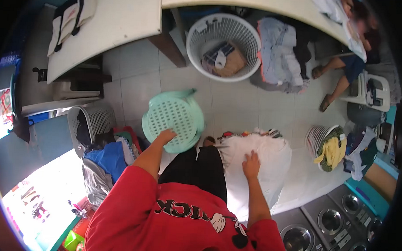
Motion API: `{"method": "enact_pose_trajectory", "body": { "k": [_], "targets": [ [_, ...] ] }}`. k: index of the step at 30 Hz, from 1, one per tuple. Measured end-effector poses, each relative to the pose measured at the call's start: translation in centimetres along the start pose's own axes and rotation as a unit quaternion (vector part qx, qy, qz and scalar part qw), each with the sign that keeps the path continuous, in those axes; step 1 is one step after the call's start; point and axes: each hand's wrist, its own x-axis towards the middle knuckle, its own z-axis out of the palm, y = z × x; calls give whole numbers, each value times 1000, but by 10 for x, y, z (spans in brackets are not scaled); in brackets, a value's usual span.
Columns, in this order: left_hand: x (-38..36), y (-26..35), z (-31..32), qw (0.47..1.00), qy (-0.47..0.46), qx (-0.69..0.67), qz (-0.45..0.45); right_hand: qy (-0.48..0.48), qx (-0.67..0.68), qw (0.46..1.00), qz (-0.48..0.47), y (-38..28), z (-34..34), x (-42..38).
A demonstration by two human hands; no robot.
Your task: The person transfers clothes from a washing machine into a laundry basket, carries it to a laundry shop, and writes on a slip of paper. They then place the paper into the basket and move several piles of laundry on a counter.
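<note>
A mint-green plastic stool (pixel 177 118) with a perforated seat stands on the tiled floor. My left hand (pixel 167 136) is at the near edge of its seat, and its fingers are too small to read clearly. On the right, my right hand (pixel 252 165) is over a large white cloth bundle (pixel 270 156), with its fingers apart and nothing held. Patterned fabric (pixel 249 134) shows along the far edge of the bundle.
Ahead, a white basket (pixel 192 45) holds folded cloth beside a clothes pile (pixel 279 53). Tables (pixel 116 16) arch above. A laundry basket (pixel 97 117) stands left, another (pixel 313 138) right. Washing machines (pixel 297 239) line the lower right. A person (pixel 344 73) sits upper right.
</note>
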Motion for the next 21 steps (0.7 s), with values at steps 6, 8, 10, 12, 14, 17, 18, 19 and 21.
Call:
{"method": "enact_pose_trajectory", "body": {
  "k": [6,8,10,12,14,17,18,19,21],
  "targets": [
    [-59,-3,-29,954,184,-222,83,-75,83,994,3,31,25,-3],
    [-70,-6,-33,960,179,-202,72,-221,126,967,-1,45,36,17],
    [-69,-13,-28,957,155,-242,29,-303,255,916,60,55,33,32],
    [-80,5,-22,940,163,-299,-30,-365,369,839,165,59,8,58],
    [-82,26,-13,914,181,-361,-31,-398,387,806,205,73,-23,102],
    [-78,42,19,869,191,-452,-61,-281,438,828,210,93,-91,154],
    [-78,53,29,873,167,-452,-81,-224,491,806,243,96,-116,174],
    [-81,62,36,876,144,-448,-102,-173,517,803,239,108,-130,193],
    [-96,99,47,913,77,-388,-98,-92,554,790,245,133,-156,222]
  ]
}}
